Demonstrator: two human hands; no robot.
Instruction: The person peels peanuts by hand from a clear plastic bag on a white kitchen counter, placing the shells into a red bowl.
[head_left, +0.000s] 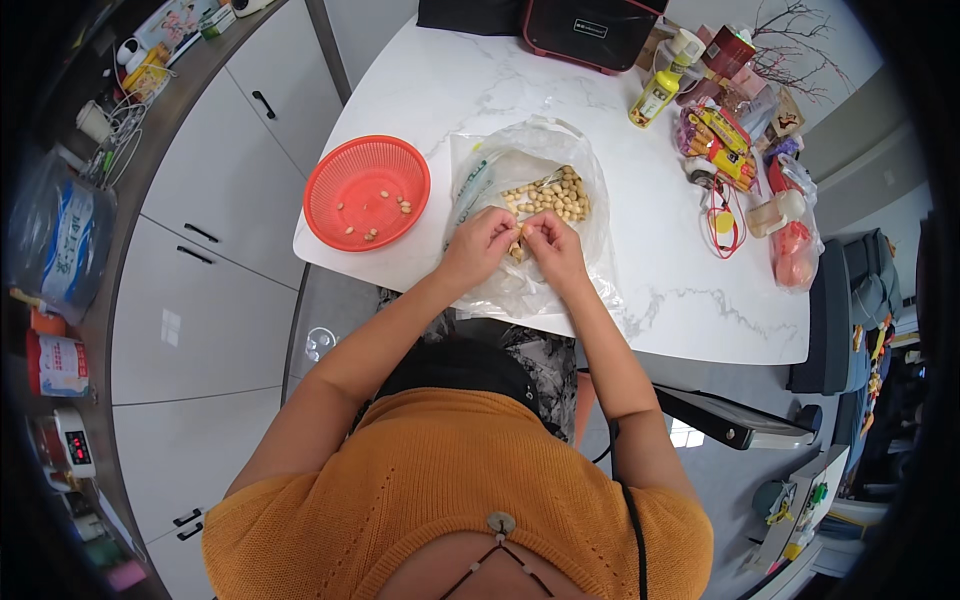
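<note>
Hands: Your left hand (478,245) and right hand (557,252) are pinched narrow, fingertips nearly meeting; a small tan piece (520,236) appears held between them, too small to identify.
Nuts: The pile (568,196) lies inside the open plastic bag (601,245), beyond your right hand.
Bag position: It lies along the near edge of the white table (710,285). Loose folds may catch your wrists; a pull could drag nuts over that edge.
Pinch: Excess or uneven squeeze may shoot the piece out toward the near edge.
Red basket: It stands at the near left corner, a few small pieces (404,206) inside. A knock from your left forearm could push this basket (365,168) off the corner.
</note>
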